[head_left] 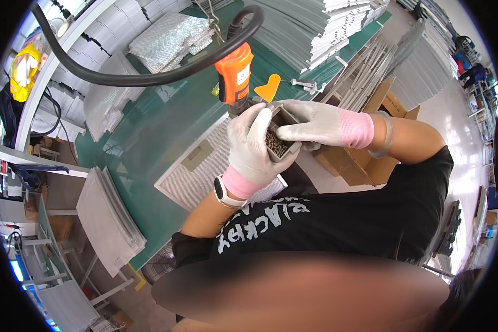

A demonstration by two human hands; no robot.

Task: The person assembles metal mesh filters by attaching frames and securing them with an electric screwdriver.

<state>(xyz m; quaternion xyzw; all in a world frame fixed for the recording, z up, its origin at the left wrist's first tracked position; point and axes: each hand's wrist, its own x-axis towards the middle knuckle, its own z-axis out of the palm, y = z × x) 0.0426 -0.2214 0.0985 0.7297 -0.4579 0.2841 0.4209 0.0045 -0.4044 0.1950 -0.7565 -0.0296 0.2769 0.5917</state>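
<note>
Both my hands wear whitish gloves with pink cuffs and meet at a small grey box of screws (pixel 278 145), tilted so its loose metal screws show. My left hand (pixel 248 135) is closed around the near and left sides of the box. On the opposite side my right hand (pixel 310 124) grips the box's wall, one digit reaching over the rim above the screws; its other fingertips are partly hidden. Just beyond the left hand hangs an orange power screwdriver (pixel 236 74), its lower end hidden behind the glove. Below the hands lies a white-framed mesh panel (pixel 191 160) with a beige rectangle.
The green-topped table (pixel 133 138) carries bubble-wrapped panels (pixel 169 41) and stacked white panels (pixel 293 25). A thick black cable (pixel 144 80) arches over it. An orange tag (pixel 268 88) lies past the hands. An open cardboard box (pixel 365 166) stands to the right.
</note>
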